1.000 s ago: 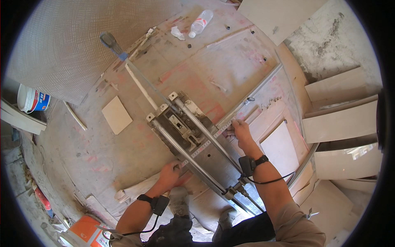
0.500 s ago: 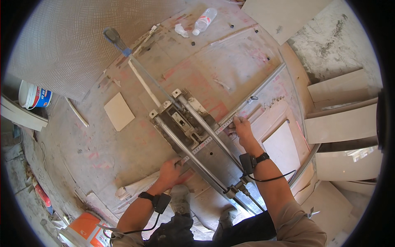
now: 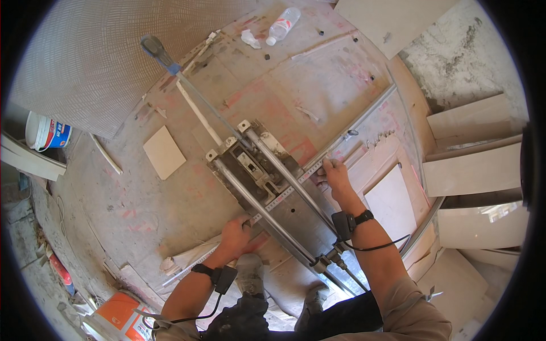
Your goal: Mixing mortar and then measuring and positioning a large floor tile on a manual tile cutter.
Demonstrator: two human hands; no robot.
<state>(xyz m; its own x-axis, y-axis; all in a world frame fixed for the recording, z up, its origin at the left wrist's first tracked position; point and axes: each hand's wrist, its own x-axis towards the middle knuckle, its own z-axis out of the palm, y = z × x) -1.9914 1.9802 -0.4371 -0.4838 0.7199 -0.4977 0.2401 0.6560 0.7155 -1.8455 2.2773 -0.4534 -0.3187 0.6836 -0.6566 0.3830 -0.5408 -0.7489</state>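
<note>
A manual tile cutter (image 3: 250, 170) with two steel rails, a dark base and a long blue-grey handle (image 3: 159, 54) lies on the dusty floor below me. A white measuring strip (image 3: 281, 196) with red marks runs crosswise beneath the rails. My left hand (image 3: 238, 236) is curled at the strip left of the rails, fingertips pressed to it. My right hand (image 3: 335, 181) pinches the strip to the right of the rails, some fingertips hidden. My boots and dark trousers show below the cutter.
Cardboard with a white tile (image 3: 389, 202) lies right of the cutter. Curved tiles (image 3: 472, 167) stand at the right. A beige square tile (image 3: 164, 152), a white bucket (image 3: 41, 133), an orange bucket (image 3: 116, 312), a plastic bottle (image 3: 283, 25) and a textured sheet (image 3: 85, 62) lie around.
The view has shifted slightly. Both hands stay at the measuring strip; my left hand has edged a little, and more of a white strip shows beside my left forearm.
</note>
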